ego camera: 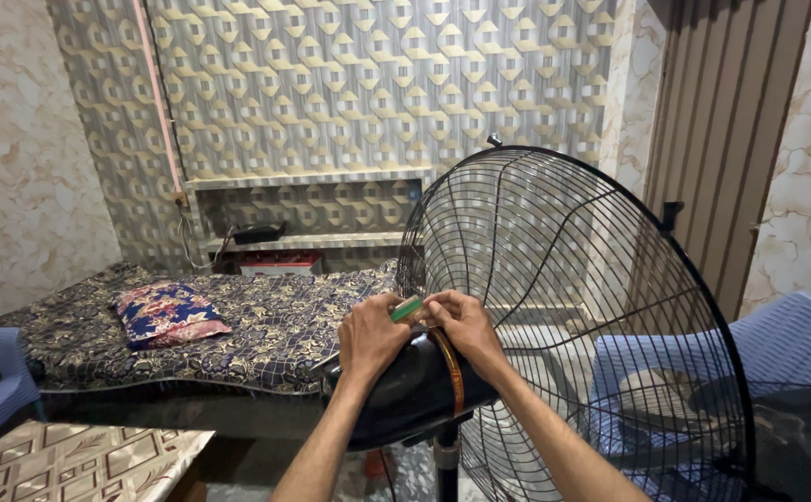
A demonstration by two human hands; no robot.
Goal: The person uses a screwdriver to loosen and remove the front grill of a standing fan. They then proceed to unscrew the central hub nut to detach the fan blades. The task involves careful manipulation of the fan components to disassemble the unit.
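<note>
Both hands meet on top of the fan motor housing (405,381), just behind the wire guard (573,316). Left hand (371,336) pinches a small green tool (407,309); right hand (462,325) pinches at its tip, steadying it. The guard rim crowds the right; open room lies left of the housing toward the bed (191,325).

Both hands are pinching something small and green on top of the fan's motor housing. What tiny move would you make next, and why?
Probably steady the black motor housing with the left hand while the right hand works the small green piece. Both hands meet on it behind the wire guard. What the piece is, I cannot tell.
</note>
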